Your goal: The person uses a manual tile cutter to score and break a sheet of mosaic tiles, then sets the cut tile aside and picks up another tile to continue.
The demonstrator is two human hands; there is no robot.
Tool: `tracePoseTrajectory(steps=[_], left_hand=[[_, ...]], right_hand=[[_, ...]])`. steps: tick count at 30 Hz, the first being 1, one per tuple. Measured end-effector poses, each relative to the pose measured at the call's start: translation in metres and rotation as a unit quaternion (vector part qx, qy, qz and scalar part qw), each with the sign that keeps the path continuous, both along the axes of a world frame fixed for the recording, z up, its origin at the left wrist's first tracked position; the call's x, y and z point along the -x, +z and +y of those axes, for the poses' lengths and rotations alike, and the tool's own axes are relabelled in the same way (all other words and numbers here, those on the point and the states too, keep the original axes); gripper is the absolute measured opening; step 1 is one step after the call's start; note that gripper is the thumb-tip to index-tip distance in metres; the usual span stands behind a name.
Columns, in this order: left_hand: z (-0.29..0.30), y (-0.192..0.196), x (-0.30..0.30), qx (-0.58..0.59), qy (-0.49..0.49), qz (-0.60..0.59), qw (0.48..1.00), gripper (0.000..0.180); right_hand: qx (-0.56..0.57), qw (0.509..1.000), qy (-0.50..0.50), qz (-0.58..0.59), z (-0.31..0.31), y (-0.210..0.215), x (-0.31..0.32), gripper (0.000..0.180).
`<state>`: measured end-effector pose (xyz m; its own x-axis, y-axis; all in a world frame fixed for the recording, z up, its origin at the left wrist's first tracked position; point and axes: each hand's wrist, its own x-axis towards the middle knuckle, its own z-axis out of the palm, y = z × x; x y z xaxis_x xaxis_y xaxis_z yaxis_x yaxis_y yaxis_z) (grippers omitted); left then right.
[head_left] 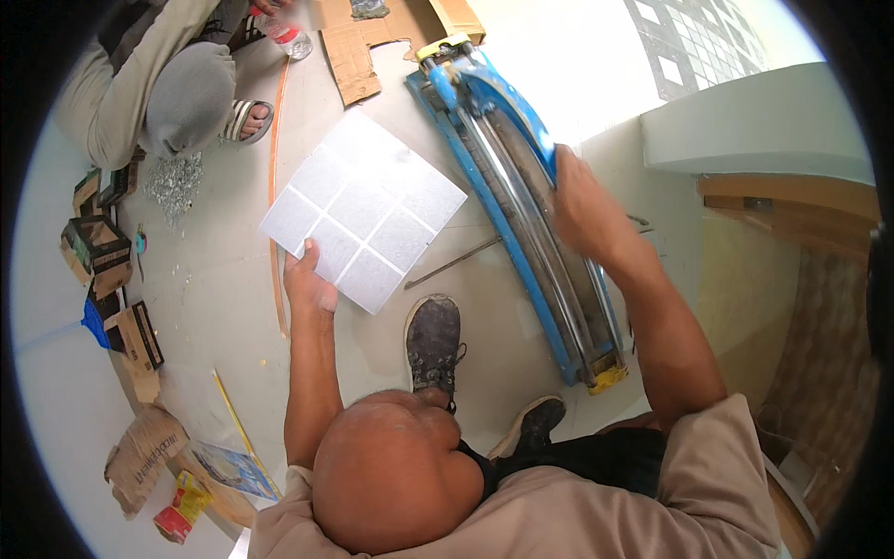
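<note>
My left hand [312, 281] grips the near corner of a square, light grey tile [363, 210], thumb on top and fingers hidden beneath. Pale lines divide the tile's face into smaller squares. To its right, a long blue manual tile cutter [503, 219] lies on the floor, with two shiny rails and yellow ends. My right hand [587, 210] is closed round the end of the cutter's blue handle [512, 107], which slants up toward the far end. The tile is held apart from the cutter. A thin metal rod [453, 262] lies between them.
Another person [191, 93] crouches at the far left, one hand by a clear bottle [294, 42]. Cut cardboard [358, 61] lies at the far side. Small boxes [98, 242] line the left wall, near a pile of shiny fragments [175, 186]. A white ledge [745, 121] stands right.
</note>
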<state>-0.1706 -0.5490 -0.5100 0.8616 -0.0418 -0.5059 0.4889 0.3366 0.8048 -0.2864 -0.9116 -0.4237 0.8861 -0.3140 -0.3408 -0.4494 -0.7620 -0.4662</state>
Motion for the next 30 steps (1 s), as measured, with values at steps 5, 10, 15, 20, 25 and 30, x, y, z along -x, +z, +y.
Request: tracePoseTrajectory(steps=[5, 10, 15, 20, 25, 30], left_hand=[[-0.012, -0.031, -0.019, -0.035, -0.001, 0.063, 0.997, 0.051], [-0.05, -0.062, -0.023, -0.029, -0.052, 0.079, 0.995, 0.05], [-0.079, -0.095, -0.026, -0.049, -0.08, 0.12, 0.988, 0.051], [-0.107, -0.116, -0.033, -0.029, -0.109, 0.131, 0.985, 0.052], [-0.143, -0.13, -0.04, -0.03, -0.11, 0.12, 0.986, 0.051], [-0.158, -0.144, -0.038, -0.004, -0.127, 0.13, 0.983, 0.063]], right_hand=[[-0.002, 0.999, 0.0, -0.033, 0.017, 0.006, 0.143, 0.052], [-0.059, 0.981, -0.141, 0.121, 0.027, 0.034, 0.255, 0.039], [-0.086, 0.936, -0.205, 0.273, 0.022, 0.034, 0.294, 0.042], [-0.154, 0.87, -0.262, 0.387, -0.01, 0.04, 0.275, 0.041], [-0.008, 0.975, -0.148, 0.165, -0.091, -0.026, 0.224, 0.021], [-0.093, 0.987, -0.131, -0.018, -0.113, -0.107, 0.104, 0.035]])
